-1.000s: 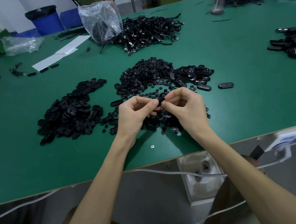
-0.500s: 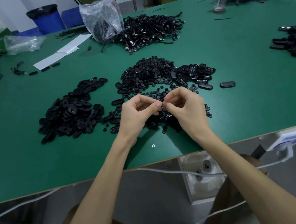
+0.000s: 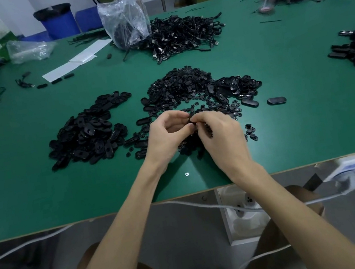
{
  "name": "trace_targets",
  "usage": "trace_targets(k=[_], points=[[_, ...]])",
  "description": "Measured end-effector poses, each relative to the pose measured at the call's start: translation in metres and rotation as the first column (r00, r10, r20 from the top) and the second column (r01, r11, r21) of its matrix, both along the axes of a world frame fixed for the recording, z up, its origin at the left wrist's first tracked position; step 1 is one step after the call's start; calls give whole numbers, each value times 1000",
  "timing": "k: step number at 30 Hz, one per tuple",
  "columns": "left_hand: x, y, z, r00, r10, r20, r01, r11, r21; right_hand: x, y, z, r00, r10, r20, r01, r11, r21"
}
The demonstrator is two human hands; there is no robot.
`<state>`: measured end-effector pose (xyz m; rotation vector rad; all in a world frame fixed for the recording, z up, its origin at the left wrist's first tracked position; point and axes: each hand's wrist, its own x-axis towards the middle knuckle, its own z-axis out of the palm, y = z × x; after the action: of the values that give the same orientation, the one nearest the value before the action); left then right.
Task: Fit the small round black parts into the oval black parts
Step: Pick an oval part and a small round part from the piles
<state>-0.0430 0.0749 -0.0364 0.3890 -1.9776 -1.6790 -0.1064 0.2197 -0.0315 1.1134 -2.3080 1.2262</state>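
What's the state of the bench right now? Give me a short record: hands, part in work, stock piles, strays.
left hand: pinches a black part at its fingertips
right hand: pinches the same part from the other side
part type: too small to tell, oval or round
round parts pile: centre, just beyond the hands
oval parts pile: left of the hands
second oval heap: right of the round parts pile
lone oval part: lies apart, further right
table: green top

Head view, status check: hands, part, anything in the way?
Left hand and right hand both pinch a black part over loose round parts. Fit hidden by fingers. No obstruction seen.
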Motion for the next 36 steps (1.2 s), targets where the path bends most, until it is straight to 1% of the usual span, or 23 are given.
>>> trace_targets(k=[4,8,11,13,15,17,23,29,33,36], points=[[0,-1,-3,997,74,-18,-74,997,26,7,-2,-1,990,69,-121,-62,996,60],[0,-1,-1,995,95,-35,-92,993,69,7,-3,0,987,103,-124,-95,993,70],[1,0,1,997,65,-34,-63,995,75,4,-2,2,996,62,-62,-61,998,24],[1,1,2,999,35,-29,-33,997,64,2,-2,2,999,37,26,-36,999,-31],[1,2,3,1000,-9,-24,10,999,43,-2,-2,2,988,55,141,-42,995,-91],[1,4,3,998,-56,-18,57,998,23,-6,-1,4,975,73,210,-51,993,-108],[1,4,3,996,-93,-1,93,995,-25,-7,1,3,964,57,261,-25,992,-125],[1,4,3,997,-77,12,77,997,-29,-5,0,4,978,43,204,-24,995,-95],[2,4,4,997,-72,15,73,996,-48,-4,0,4,971,51,234,-26,994,-108],[2,3,4,998,-56,26,58,995,-76,-3,0,4,973,63,224,-39,993,-109]])
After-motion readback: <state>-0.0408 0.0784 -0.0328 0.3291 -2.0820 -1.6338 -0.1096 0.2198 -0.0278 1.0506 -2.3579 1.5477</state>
